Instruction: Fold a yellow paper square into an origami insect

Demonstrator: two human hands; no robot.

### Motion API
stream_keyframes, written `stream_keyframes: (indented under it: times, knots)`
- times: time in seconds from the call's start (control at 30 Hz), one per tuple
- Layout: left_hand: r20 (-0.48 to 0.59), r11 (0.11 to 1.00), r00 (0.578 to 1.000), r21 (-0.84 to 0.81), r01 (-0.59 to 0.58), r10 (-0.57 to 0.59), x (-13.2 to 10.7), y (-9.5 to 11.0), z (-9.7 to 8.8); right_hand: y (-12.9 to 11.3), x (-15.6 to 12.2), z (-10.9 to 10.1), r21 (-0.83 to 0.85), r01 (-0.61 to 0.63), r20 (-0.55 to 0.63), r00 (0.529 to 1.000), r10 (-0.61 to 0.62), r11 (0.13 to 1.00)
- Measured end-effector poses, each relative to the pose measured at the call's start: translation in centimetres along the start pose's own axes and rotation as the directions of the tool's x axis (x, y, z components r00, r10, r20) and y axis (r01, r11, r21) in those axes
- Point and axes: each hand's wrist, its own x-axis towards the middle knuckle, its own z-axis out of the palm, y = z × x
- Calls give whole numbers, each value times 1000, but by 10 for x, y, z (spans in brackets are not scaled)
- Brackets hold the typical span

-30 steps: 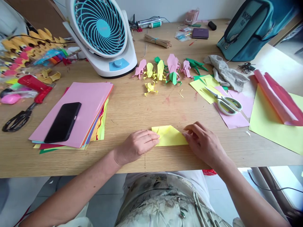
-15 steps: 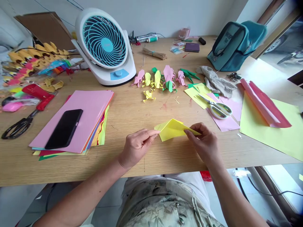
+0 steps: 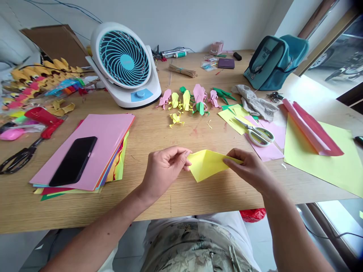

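Note:
Between my hands is a sheet of yellow paper (image 3: 208,163), creased and partly folded, held just above the wooden table. My left hand (image 3: 167,166) pinches its left corner between thumb and fingers. The right corner is gripped by my right hand (image 3: 246,164), thumb toward me and fingers behind. Beyond the paper stand several folded paper frogs: a small yellow frog (image 3: 176,119) nearest, a large pink frog (image 3: 199,91) and a green frog (image 3: 200,108) behind it. To the right, scissors with pale handles (image 3: 259,136) lie on pink and yellow paper pieces.
At left, a black phone (image 3: 74,160) rests on a stack of coloured paper (image 3: 113,130), with red-and-black scissors (image 3: 34,141) beyond. A white fan (image 3: 124,64) stands at the back. At right are a teal bag (image 3: 275,62), a grey cloth (image 3: 256,102) and rolled pink-red paper (image 3: 314,130).
The yellow paper has tilted, so more of its inner face shows and its lower point hangs nearer me. My left hand has turned and closed more around its corner. The camera view has shifted slightly.

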Motion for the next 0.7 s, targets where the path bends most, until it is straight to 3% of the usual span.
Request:
stream_keyframes:
  times: [0.07,0.17,0.23,0.3,0.5,0.7]
  knots:
    - [34,999,998,13,51,-51,10,-3,5,1,9,-1,-120,-4,-20,1000,2,993]
    - [45,983,985,-64,170,-167,25,-16,15,6,21,8,-305,-47,-234,972,-26,951]
    - [51,966,974,-122,226,-222,31,-24,21,10,26,16,-383,-30,-352,929,-116,923]
    - [60,949,964,-172,264,-257,33,-30,24,12,26,25,-413,45,-393,892,-222,909]
    - [112,853,929,-369,368,-353,28,-32,20,12,15,36,-451,289,-332,824,-460,844]
    - [296,636,820,-521,569,-490,16,-29,16,9,5,35,-561,447,-200,744,-638,697]
